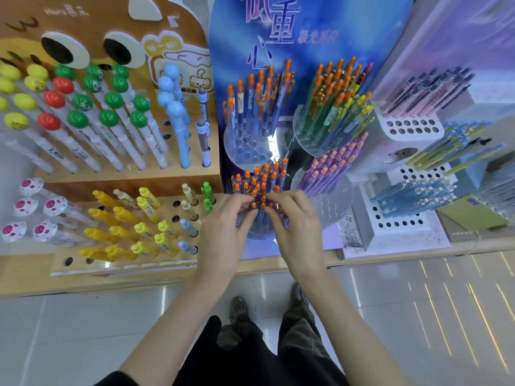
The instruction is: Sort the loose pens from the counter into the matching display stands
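Two hands pinching orange-capped pens in clear stand.

The blue and purple printed backboard behind the clear pen holders carries large pale characters running downward, "重" and "心", with a cut-off character above that looks like "低". Smaller script beside them reads "极光系列". Pale lettering on the brown cardboard display stand is too blurred to read. Dark print on the white pen barrels is too small.
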The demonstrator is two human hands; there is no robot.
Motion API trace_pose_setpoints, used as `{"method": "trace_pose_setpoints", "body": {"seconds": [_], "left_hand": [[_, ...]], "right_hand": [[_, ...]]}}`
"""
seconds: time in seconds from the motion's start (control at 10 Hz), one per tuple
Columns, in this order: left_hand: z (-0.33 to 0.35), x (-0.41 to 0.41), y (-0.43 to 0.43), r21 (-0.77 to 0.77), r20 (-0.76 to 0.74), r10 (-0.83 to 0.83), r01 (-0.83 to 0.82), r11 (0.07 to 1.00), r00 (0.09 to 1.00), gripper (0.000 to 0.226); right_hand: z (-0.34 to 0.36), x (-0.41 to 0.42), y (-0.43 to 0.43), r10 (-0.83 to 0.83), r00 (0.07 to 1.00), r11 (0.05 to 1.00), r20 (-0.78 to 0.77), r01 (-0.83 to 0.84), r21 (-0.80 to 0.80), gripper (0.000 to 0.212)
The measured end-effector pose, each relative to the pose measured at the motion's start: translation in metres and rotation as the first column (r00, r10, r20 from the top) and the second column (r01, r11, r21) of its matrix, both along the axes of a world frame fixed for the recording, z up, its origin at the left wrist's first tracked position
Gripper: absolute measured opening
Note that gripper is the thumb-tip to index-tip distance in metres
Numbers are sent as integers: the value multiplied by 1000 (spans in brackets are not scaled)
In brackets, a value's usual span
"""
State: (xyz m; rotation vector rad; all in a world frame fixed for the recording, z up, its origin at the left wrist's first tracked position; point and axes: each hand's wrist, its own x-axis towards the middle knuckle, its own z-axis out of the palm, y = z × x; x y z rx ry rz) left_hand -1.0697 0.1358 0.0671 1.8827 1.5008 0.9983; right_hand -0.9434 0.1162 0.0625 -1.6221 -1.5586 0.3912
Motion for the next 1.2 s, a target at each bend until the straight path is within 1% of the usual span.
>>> {"method": "trace_pose_setpoints", "body": {"seconds": [0.1,0.2,0.4,0.5,0.6,0.7,0.8,0.9,1.0,1.1,1.2], "left_hand": [[-1,1,0,-9,-6,0,0,1000,1000,15],[-3,2,0,-36,15,33,-33,999,999,13],[-2,2,1,-52,4,26,-26,998,1000,11],[-1,1,-2,-96,0,27,-27,995,1000,16],[4,-2,-4,-72,-18,48,-49,996,999,29],[12,-5,0,41,-156,11,-5,999,988,41],[14,-3,2,136,-349,-13,65,989,937,40],[12,0,-1,103,-399,-23,69,992,916,37],[20,-1,-2,5,-428,-55,64,998,902,40],[48,-8,2,-36,-325,-101,94,995,940,56],[118,-32,7,80,-101,-77,86,993,992,59]], "right_hand": [[-9,-1,-10,-54,995,999,-88,54,-5,23],[-15,0,-14,-99,980,994,-176,88,-67,22],[-14,4,-6,-88,981,991,-172,69,-116,17],[-7,5,-8,-60,978,996,-199,45,-80,25],[6,7,0,-5,987,1000,-159,9,22,28],[13,9,15,97,995,993,-8,-96,74,31],[5,10,15,148,977,983,152,-162,84,31],[-2,11,9,179,966,977,185,-197,86,34],[10,14,8,214,966,976,148,-217,5,32],[57,21,11,285,957,958,-52,-285,-2,35],[148,66,11,391,914,904,-112,-358,233,40]]}}
